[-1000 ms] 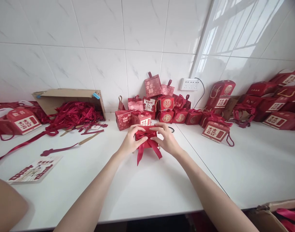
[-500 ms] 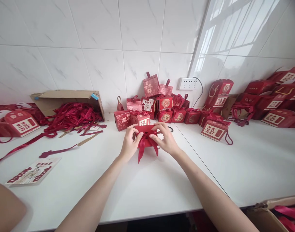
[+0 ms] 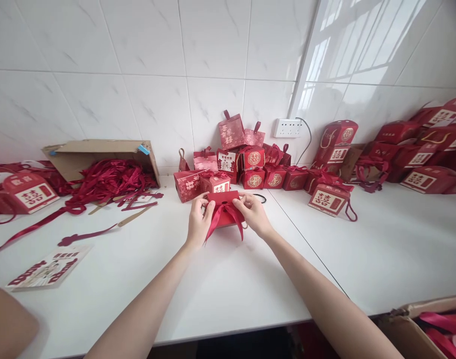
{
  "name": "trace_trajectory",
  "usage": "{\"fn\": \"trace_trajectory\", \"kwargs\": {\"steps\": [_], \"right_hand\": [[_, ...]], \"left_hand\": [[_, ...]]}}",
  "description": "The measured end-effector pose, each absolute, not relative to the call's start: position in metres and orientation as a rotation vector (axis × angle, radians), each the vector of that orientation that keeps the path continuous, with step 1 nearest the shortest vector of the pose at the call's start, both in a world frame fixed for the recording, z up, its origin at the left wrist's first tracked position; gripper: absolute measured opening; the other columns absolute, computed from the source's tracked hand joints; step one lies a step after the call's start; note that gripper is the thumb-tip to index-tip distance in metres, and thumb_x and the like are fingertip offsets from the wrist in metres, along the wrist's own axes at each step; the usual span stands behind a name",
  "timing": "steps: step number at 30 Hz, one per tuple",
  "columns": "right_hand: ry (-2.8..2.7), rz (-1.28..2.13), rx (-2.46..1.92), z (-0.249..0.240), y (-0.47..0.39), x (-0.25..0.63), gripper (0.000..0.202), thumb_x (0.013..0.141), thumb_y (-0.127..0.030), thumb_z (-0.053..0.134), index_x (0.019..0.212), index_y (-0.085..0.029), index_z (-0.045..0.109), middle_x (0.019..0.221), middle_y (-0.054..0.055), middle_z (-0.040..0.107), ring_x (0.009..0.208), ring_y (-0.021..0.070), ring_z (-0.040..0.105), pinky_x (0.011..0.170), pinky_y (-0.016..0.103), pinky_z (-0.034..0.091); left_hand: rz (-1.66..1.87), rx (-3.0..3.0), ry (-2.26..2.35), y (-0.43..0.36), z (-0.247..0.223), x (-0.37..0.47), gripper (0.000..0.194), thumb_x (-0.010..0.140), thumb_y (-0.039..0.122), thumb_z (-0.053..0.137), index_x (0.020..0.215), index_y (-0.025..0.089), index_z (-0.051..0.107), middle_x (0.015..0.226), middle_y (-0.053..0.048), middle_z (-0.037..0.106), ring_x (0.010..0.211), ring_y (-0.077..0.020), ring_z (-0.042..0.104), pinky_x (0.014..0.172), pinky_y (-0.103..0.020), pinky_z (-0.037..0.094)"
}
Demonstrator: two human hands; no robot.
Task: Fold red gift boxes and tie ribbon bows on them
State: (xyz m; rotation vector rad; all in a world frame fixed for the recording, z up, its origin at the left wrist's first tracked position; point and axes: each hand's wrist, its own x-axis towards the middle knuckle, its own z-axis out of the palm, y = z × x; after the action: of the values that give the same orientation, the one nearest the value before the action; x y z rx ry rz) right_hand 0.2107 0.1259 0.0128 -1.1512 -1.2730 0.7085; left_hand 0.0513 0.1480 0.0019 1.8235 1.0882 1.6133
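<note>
A small red gift box [image 3: 227, 218] lies on the white table between my hands, its top flap facing me. A red satin ribbon [image 3: 235, 219] crosses its front, with two loose tails hanging down and apart. Near the flap's upper part a small dark hole shows. My left hand [image 3: 199, 220] grips the box's left edge, thumb on the front and fingers curled behind. On the opposite edge my right hand [image 3: 255, 214] has a similar grip, its thumb near the flap's corner. Part of the fingers of both hands is hidden.
Finished-looking red boxes [image 3: 254, 179] are stacked by the tiled wall. A cardboard carton [image 3: 101, 146] spills ribbons [image 3: 112, 180] at left, near a printed card [image 3: 48, 267]. More boxes [image 3: 424, 179] stand at right. Another carton [image 3: 400, 324] sits below the table's front edge.
The thumbs have shifted from the ribbon's middle out to the flap's edges. More of the flap and its hole now shows, and the ribbon's left tail lies further left.
</note>
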Motion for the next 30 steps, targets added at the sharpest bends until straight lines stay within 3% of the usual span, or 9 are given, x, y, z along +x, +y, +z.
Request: {"fn": "trace_trajectory", "kwargs": {"steps": [7,11,17,21,25,28,30], "right_hand": [[-1.253,0.809,-1.078,0.017,0.126,0.217,0.051,0.062,-0.064,0.068,0.056,-0.018,0.049,0.108,0.010,0.062,0.072,0.0191,0.065,0.064,0.034,0.055],[-1.272,0.841,-1.053,0.015,0.128,0.221,0.052,0.061,-0.066,0.067,0.057,-0.018,0.048,0.116,0.012,0.060,0.075,0.0193,0.066,0.064,0.034,0.055],[-1.314,0.761,-1.057,0.011,0.131,0.223,0.051,0.065,-0.067,0.064,0.059,-0.019,0.050,0.107,0.012,0.064,0.078,0.0217,0.065,0.065,0.036,0.055],[-1.349,0.712,-1.083,0.006,0.134,0.222,0.050,0.071,-0.067,0.059,0.061,-0.020,0.046,0.099,0.011,0.064,0.078,0.0218,0.064,0.068,0.038,0.054],[-1.442,0.421,-1.128,0.005,0.129,0.219,0.038,0.081,-0.057,0.052,0.072,-0.021,0.047,0.098,0.013,0.059,0.091,0.0251,0.061,0.081,0.044,0.051],[-1.588,-0.002,-1.060,0.011,0.115,0.214,0.025,0.085,-0.042,0.053,0.095,-0.019,0.052,0.115,0.018,0.050,0.115,0.0298,0.050,0.094,0.051,0.044],[-1.785,-0.216,-0.920,0.016,0.106,0.210,0.028,0.082,-0.034,0.057,0.106,-0.020,0.051,0.123,0.018,0.046,0.122,0.0308,0.044,0.099,0.053,0.040]], "left_hand": [[1.595,1.791,1.074,0.151,0.002,0.051,0.028,0.084,0.048,0.049,0.074,0.022,0.045,0.121,-0.010,0.058,0.115,-0.0226,0.054,0.095,-0.038,0.044],[1.613,1.743,1.061,0.152,0.001,0.051,0.029,0.081,0.049,0.052,0.072,0.022,0.046,0.119,-0.012,0.060,0.114,-0.0236,0.055,0.094,-0.038,0.045],[1.571,1.732,1.019,0.153,0.000,0.049,0.030,0.083,0.050,0.051,0.073,0.022,0.046,0.126,-0.010,0.058,0.094,-0.0208,0.063,0.071,-0.034,0.052],[1.614,1.758,1.042,0.156,0.001,0.049,0.029,0.082,0.048,0.054,0.071,0.022,0.048,0.118,-0.010,0.062,0.102,-0.0225,0.061,0.080,-0.036,0.052],[1.597,1.749,1.026,0.155,0.002,0.048,0.029,0.082,0.047,0.055,0.070,0.021,0.048,0.118,-0.011,0.062,0.102,-0.0228,0.062,0.081,-0.037,0.051],[1.618,1.748,1.004,0.152,0.003,0.049,0.031,0.081,0.048,0.057,0.069,0.021,0.048,0.116,-0.010,0.063,0.103,-0.0232,0.062,0.082,-0.037,0.050],[1.629,1.715,0.965,0.151,0.004,0.050,0.034,0.079,0.051,0.059,0.068,0.021,0.047,0.114,-0.010,0.063,0.104,-0.0235,0.061,0.083,-0.037,0.051]]}}
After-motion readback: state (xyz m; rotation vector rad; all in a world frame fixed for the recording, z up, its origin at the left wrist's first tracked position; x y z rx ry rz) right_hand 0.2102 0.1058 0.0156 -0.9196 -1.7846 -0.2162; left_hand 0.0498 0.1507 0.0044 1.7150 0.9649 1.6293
